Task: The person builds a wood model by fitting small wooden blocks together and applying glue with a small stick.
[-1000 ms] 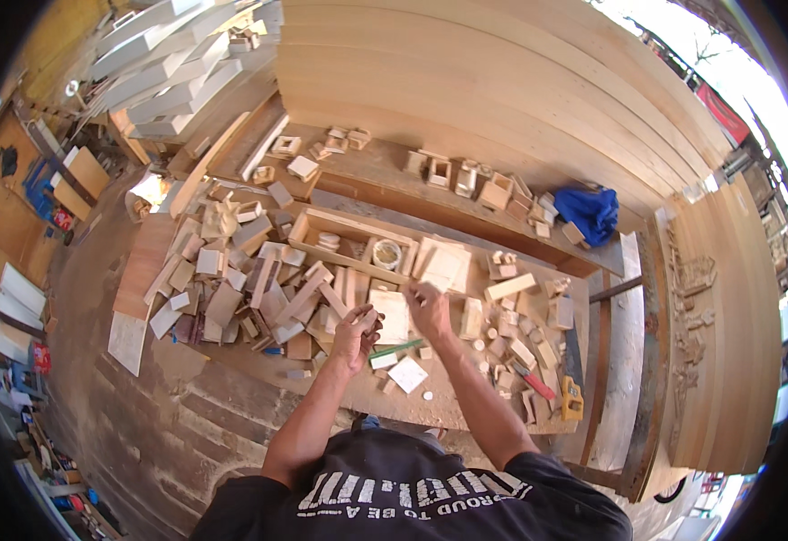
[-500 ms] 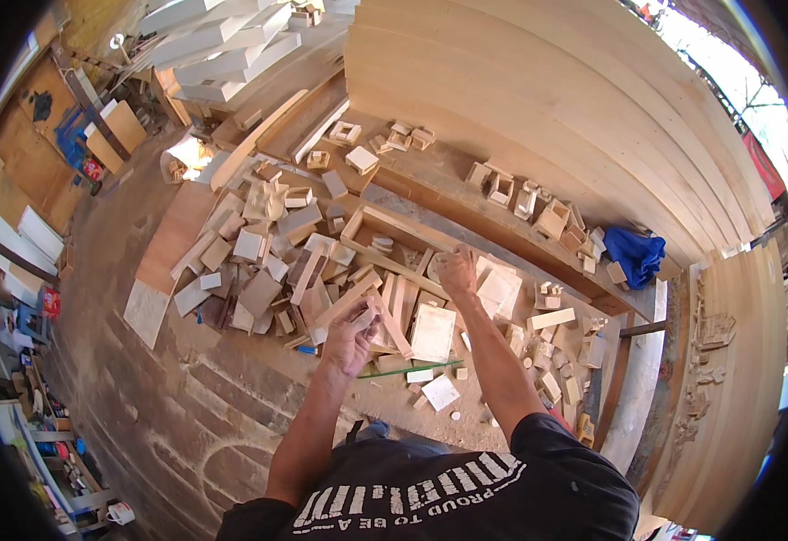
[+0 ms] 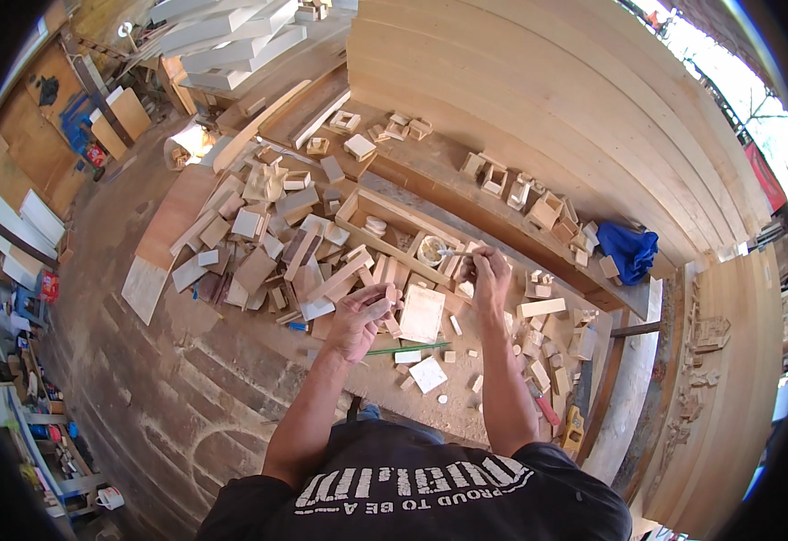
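My left hand [image 3: 363, 321] is closed, its thumb and fingers pinching a small wooden piece [image 3: 393, 294] over the near part of the bench. To the right, my right hand [image 3: 491, 276] grips a thin stick [image 3: 466, 253], perhaps a small brush, with a whitish end pointing left. That end is just above or beside a round pot [image 3: 431, 250] with pale, pasty contents; whether they touch I cannot tell. The pot stands in a long open wooden tray [image 3: 377, 242], along with some pale round discs [image 3: 375, 225]. A flat pale board [image 3: 422, 314] lies between my hands.
Wood offcuts [image 3: 254, 270] form a big heap on the left. Small assembled wooden pieces [image 3: 495, 180] line the back ledge, near a blue cloth [image 3: 628, 252]. A green strip [image 3: 407, 349], several loose blocks [image 3: 539, 371] and a yellow tool [image 3: 573, 428] lie nearer me.
My right hand has moved right and nearer me, uncovering the pot and showing the stick. My left hand has shifted slightly right, still holding its small wooden piece.
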The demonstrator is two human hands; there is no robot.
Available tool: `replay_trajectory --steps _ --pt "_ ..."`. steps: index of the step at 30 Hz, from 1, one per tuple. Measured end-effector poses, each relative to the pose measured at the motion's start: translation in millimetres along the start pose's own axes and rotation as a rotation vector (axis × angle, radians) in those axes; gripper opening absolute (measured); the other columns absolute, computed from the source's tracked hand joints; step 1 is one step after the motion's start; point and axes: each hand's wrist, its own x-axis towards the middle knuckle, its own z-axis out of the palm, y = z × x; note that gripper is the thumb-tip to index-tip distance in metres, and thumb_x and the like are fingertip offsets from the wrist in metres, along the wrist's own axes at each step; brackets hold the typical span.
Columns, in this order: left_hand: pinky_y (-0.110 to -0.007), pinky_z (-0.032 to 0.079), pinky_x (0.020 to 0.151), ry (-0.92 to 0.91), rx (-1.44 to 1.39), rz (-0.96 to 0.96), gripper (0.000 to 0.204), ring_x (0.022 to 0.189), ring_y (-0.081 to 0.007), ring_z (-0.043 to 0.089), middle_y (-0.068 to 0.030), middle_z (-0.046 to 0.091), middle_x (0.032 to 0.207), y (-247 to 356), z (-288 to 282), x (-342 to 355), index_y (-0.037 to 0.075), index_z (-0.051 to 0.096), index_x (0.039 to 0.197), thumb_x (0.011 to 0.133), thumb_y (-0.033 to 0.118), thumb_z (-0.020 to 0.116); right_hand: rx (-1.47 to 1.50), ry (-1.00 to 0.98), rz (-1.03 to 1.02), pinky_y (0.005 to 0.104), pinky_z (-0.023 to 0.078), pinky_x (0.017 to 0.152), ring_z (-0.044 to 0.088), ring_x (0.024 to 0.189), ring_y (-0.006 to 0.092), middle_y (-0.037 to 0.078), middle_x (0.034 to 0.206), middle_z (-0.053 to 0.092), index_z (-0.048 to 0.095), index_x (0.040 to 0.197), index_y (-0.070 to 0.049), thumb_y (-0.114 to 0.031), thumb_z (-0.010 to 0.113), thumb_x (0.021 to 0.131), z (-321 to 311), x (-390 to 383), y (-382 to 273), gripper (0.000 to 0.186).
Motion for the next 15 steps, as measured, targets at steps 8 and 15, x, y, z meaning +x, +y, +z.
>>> replay_trajectory --steps 8,15 --pt "-0.030 0.059 0.083 0.094 0.157 0.087 0.026 0.093 -0.0200 0.073 -0.0108 0.074 0.108 -17 5 13 0.000 0.070 0.113 0.089 0.007 0.074 0.408 0.065 0.195 0.0262 0.048 0.053 0.061 0.062 0.0155 0.007 0.079 0.063 0.060 0.096 -0.006 -0.002 0.055 0.094 -60 -92 -38 0.006" --pt "-0.026 0.053 0.064 0.285 0.189 -0.027 0.007 0.071 -0.0151 0.066 -0.0025 0.061 0.074 -64 -76 10 0.003 0.066 0.092 0.085 0.003 0.063 0.399 0.159 0.237 0.0282 0.047 0.055 0.057 0.063 0.0147 0.005 0.074 0.059 0.061 0.093 -0.006 -0.007 0.058 0.098 -137 -157 -36 0.005"
